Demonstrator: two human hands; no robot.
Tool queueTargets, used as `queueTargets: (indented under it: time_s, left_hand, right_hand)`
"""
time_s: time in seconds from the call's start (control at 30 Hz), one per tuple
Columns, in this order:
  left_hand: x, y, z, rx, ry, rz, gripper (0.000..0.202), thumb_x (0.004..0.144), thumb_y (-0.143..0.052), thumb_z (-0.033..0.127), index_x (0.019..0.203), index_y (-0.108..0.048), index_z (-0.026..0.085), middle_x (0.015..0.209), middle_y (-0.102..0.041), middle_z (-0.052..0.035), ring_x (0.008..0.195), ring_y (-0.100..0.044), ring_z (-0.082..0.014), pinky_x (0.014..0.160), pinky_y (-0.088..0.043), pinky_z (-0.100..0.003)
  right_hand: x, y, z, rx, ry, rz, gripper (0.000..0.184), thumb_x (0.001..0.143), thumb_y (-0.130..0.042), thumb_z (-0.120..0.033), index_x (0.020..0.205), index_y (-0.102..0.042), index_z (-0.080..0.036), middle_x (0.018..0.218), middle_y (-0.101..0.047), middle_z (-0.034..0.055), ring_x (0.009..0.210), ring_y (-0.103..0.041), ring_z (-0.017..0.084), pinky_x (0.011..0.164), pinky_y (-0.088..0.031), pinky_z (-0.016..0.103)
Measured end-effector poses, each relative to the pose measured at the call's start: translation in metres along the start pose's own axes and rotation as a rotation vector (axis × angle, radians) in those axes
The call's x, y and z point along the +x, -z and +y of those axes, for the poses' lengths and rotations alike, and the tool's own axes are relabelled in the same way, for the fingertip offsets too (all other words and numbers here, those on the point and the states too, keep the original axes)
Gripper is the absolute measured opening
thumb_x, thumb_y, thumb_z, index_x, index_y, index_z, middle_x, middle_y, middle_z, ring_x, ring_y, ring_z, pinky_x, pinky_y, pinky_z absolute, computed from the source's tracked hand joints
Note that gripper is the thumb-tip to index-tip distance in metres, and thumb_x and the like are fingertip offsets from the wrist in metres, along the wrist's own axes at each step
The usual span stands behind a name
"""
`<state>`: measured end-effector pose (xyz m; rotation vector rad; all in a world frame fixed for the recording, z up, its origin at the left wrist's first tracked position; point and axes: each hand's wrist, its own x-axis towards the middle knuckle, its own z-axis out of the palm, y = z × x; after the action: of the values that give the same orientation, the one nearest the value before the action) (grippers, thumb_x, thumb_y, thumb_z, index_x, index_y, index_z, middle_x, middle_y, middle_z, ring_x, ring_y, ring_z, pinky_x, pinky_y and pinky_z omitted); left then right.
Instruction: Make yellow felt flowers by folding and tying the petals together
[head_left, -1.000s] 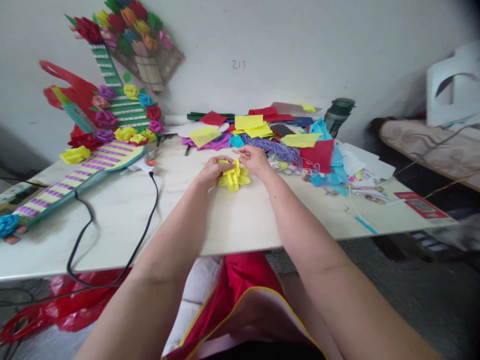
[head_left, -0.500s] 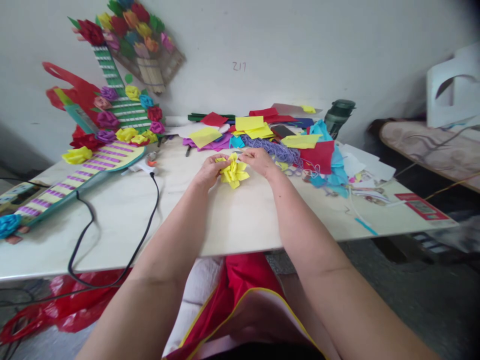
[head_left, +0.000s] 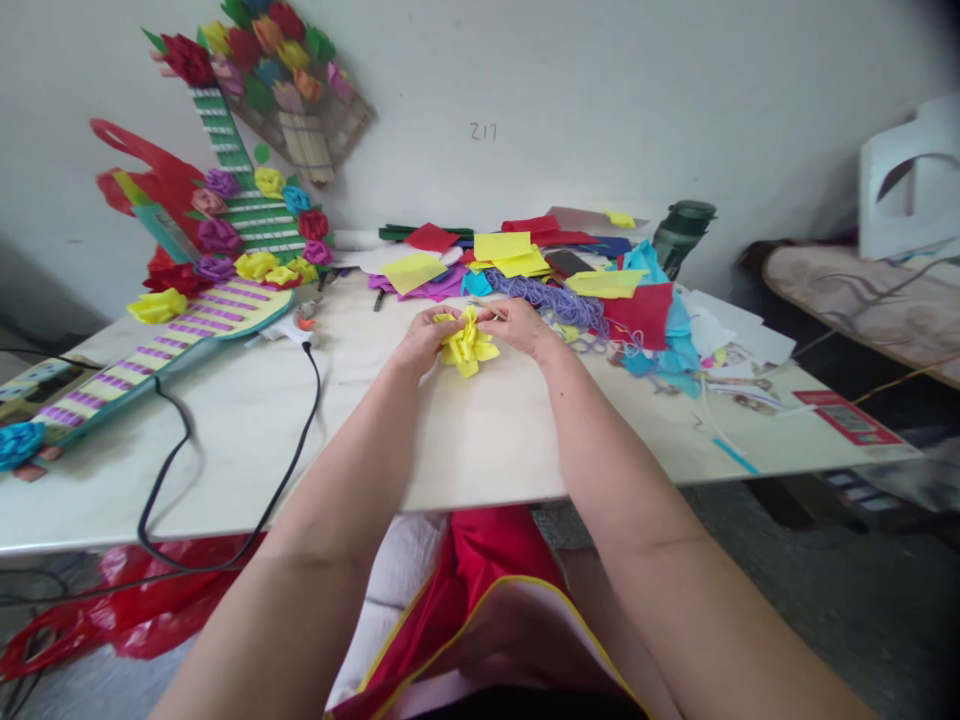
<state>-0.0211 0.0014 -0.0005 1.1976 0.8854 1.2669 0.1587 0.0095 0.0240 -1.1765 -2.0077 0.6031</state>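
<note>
A yellow paper flower [head_left: 469,348] with several layered petals is held just above the front middle of the table. My left hand [head_left: 421,338] is closed on its left side, thumb and fingers pinching the petals. At the flower's upper right, my right hand [head_left: 517,325] is closed in a pinch with its fingertips against a petal. A thin stick-like tool shows between those fingers; its exact kind is too small to tell. Behind the hands lie yellow paper sheets [head_left: 511,256] and a heap of purple cord [head_left: 544,296].
A paper-flower decoration with purple stripes [head_left: 195,325] takes up the table's left. A black cable [head_left: 300,430] loops over the front edge. At the back right stand a dark green bottle [head_left: 681,238], red paper [head_left: 645,315] and blue crepe scraps [head_left: 679,345].
My right fingertips have moved slightly closer in against the flower's upper petals, and the thin tool shows less. The flower stays in place in my left hand. The view has shifted slightly.
</note>
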Motion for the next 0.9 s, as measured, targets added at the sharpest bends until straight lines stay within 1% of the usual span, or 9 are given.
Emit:
queueTargets:
  time_s: [0.1, 0.27, 0.4, 0.47, 0.57, 0.63, 0.73, 0.9]
  left_hand:
    - [-0.0010, -0.0016, 0.0015, -0.014, -0.006, 0.009, 0.030, 0.049, -0.080, 0.027, 0.070, -0.060, 0.018, 0.057, -0.060, 0.0027, 0.051, -0.054, -0.0110, 0.050, -0.040, -0.023]
    - [-0.0027, -0.0051, 0.0040, -0.004, 0.007, 0.041, 0.027, 0.050, -0.077, 0.026, 0.068, -0.059, 0.018, 0.056, -0.058, 0.0033, 0.051, -0.055, -0.0116, 0.052, -0.042, -0.024]
    - [-0.0015, -0.0042, 0.0016, 0.002, 0.003, 0.046, 0.027, 0.051, -0.078, 0.026, 0.069, -0.059, 0.018, 0.058, -0.060, 0.0029, 0.052, -0.056, -0.0116, 0.054, -0.044, -0.025]
    - [-0.0009, -0.0031, 0.0002, 0.004, -0.005, 0.040, 0.027, 0.051, -0.078, 0.027, 0.069, -0.060, 0.017, 0.059, -0.061, 0.0024, 0.052, -0.055, -0.0116, 0.053, -0.044, -0.025]
    - [-0.0011, -0.0027, -0.0001, 0.007, -0.013, 0.020, 0.028, 0.050, -0.079, 0.028, 0.069, -0.060, 0.017, 0.058, -0.060, 0.0020, 0.052, -0.055, -0.0115, 0.053, -0.043, -0.025]
    - [-0.0018, -0.0032, 0.0004, 0.005, -0.016, 0.009, 0.030, 0.050, -0.080, 0.028, 0.069, -0.060, 0.017, 0.059, -0.060, 0.0017, 0.053, -0.055, -0.0118, 0.054, -0.043, -0.025]
    - [-0.0023, -0.0036, 0.0004, 0.016, -0.015, -0.001, 0.031, 0.050, -0.080, 0.030, 0.070, -0.061, 0.017, 0.060, -0.060, 0.0015, 0.054, -0.055, -0.0121, 0.055, -0.043, -0.026]
    - [-0.0008, -0.0018, -0.0024, 0.015, -0.026, -0.028, 0.033, 0.052, -0.082, 0.031, 0.073, -0.061, 0.017, 0.063, -0.062, 0.0015, 0.056, -0.056, -0.0122, 0.056, -0.044, -0.026]
  right_hand:
    - [0.0011, -0.0018, 0.0025, 0.005, 0.002, 0.020, 0.019, 0.068, -0.061, -0.030, 0.075, -0.072, -0.016, 0.077, -0.069, 0.0010, 0.077, -0.061, 0.017, 0.071, -0.046, 0.028]
    - [0.0013, -0.0029, 0.0036, 0.036, 0.022, 0.010, 0.019, 0.067, -0.063, -0.027, 0.078, -0.073, -0.017, 0.079, -0.070, 0.0013, 0.078, -0.061, 0.017, 0.073, -0.046, 0.028]
    - [0.0008, -0.0021, 0.0024, 0.050, 0.034, 0.006, 0.018, 0.067, -0.062, -0.028, 0.076, -0.072, -0.016, 0.076, -0.067, 0.0003, 0.075, -0.057, 0.016, 0.071, -0.042, 0.027]
    - [0.0003, -0.0020, 0.0012, 0.045, 0.040, 0.001, 0.015, 0.069, -0.061, -0.030, 0.067, -0.066, -0.016, 0.067, -0.059, -0.0017, 0.069, -0.051, 0.014, 0.066, -0.037, 0.026]
    - [-0.0005, -0.0025, -0.0010, 0.020, 0.031, 0.003, 0.029, 0.072, -0.059, -0.036, 0.053, -0.048, -0.018, 0.055, -0.037, -0.0047, 0.061, -0.036, 0.010, 0.059, -0.026, 0.025]
    - [-0.0009, -0.0032, -0.0021, 0.012, 0.004, 0.003, 0.035, 0.072, -0.059, -0.039, 0.051, -0.039, -0.020, 0.054, -0.028, -0.0056, 0.060, -0.029, 0.009, 0.058, -0.021, 0.026]
    - [-0.0008, -0.0039, -0.0030, 0.013, -0.041, 0.005, 0.035, 0.071, -0.059, -0.037, 0.051, -0.035, -0.021, 0.055, -0.026, -0.0057, 0.060, -0.028, 0.009, 0.058, -0.020, 0.027]
    - [-0.0004, -0.0035, -0.0046, 0.045, -0.049, 0.010, 0.033, 0.069, -0.057, -0.031, 0.050, -0.032, -0.021, 0.056, -0.025, -0.0055, 0.061, -0.028, 0.009, 0.059, -0.018, 0.027]
